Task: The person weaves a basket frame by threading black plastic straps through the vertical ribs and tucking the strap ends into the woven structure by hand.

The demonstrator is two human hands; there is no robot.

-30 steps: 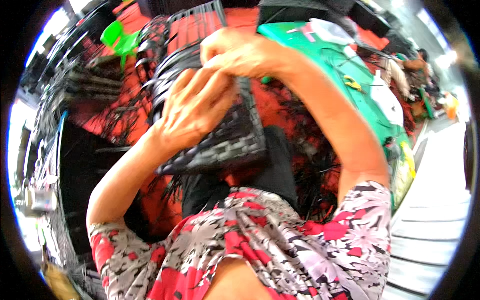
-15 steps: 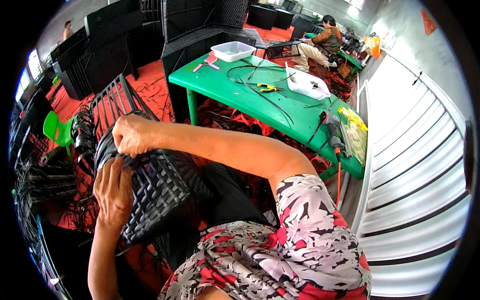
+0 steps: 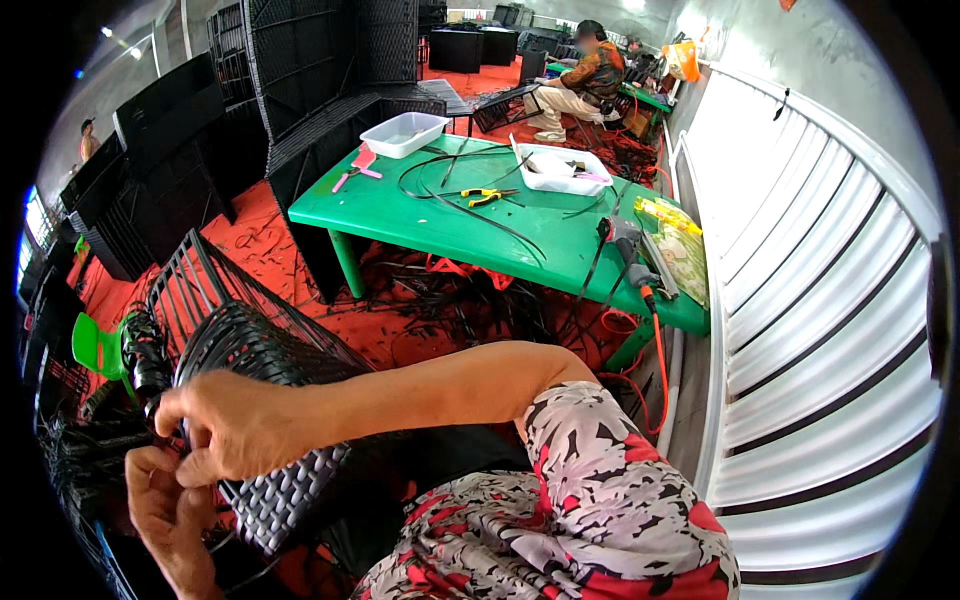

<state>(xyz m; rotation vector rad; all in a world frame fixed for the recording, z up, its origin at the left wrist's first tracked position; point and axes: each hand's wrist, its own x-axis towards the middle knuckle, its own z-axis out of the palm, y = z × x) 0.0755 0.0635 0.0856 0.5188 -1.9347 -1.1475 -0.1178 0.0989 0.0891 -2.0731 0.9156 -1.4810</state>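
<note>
A black woven rattan-style panel on a slatted frame (image 3: 283, 500) leans in front of me, its weave thick along the near side and bare bars at its far end. My right hand (image 3: 235, 425) reaches across from the right, curled closed at the panel's left edge, with a bit of black plastic strip (image 3: 151, 407) at its fingertips. Just below it my left hand (image 3: 165, 510) is closed too, its fingers bent close to the right hand's. What the left fingers pinch is hidden.
A green table (image 3: 400, 215) ahead bears white trays (image 3: 403, 135), yellow-handled pliers (image 3: 487, 196), pink scissors (image 3: 358, 170), loose strips and a corded power tool (image 3: 628, 245). A green chair (image 3: 95, 347) stands left. Black strips litter the red floor. A person (image 3: 590, 80) sits working beyond.
Both hands have moved down and to the left along the panel's edge. My view has shifted, so the table sits lower and further left. The left hand's fingers have turned upward.
</note>
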